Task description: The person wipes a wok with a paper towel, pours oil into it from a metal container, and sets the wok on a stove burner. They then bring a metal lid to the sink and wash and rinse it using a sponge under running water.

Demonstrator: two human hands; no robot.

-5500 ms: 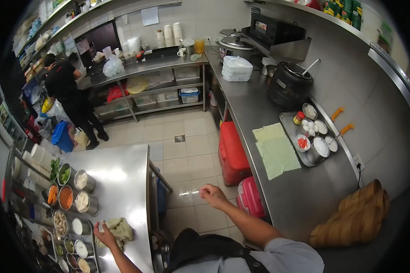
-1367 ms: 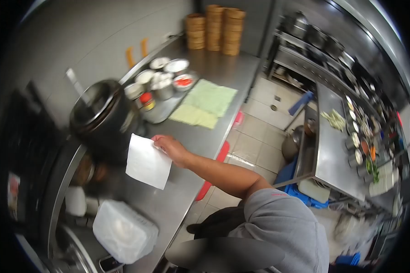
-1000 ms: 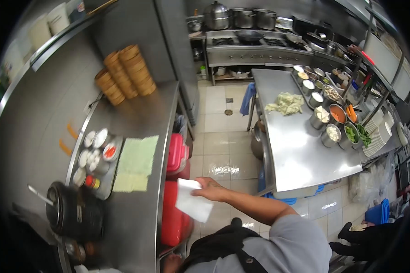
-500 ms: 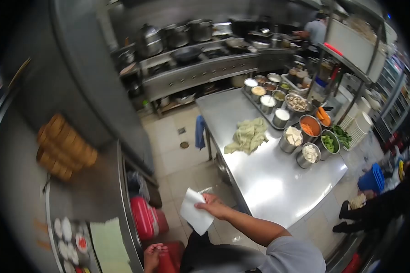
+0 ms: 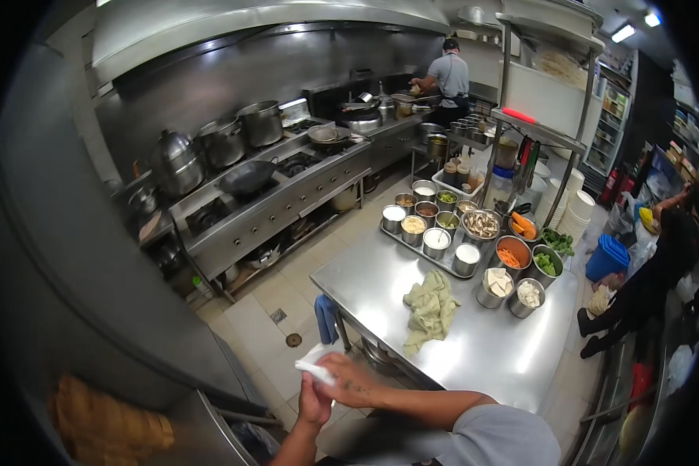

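Head view: left hand (image 5: 312, 402) low centre, fingers up against the white sheet (image 5: 313, 368), touching; can't tell if it grips. Sheet is bunched between the hands, visible long axis slanting down to the right; neither hand nearer, both in contact. Right hand (image 5: 353, 382) closed on the sheet's right side, pressed to the left. Further right, apart: green cloth (image 5: 430, 309) on steel table (image 5: 509, 353).

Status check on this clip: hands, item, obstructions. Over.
Left hand, right hand together on white paper. Paper partly hidden. Green cloth apart, on steel table. Nothing visibly blocking hands.
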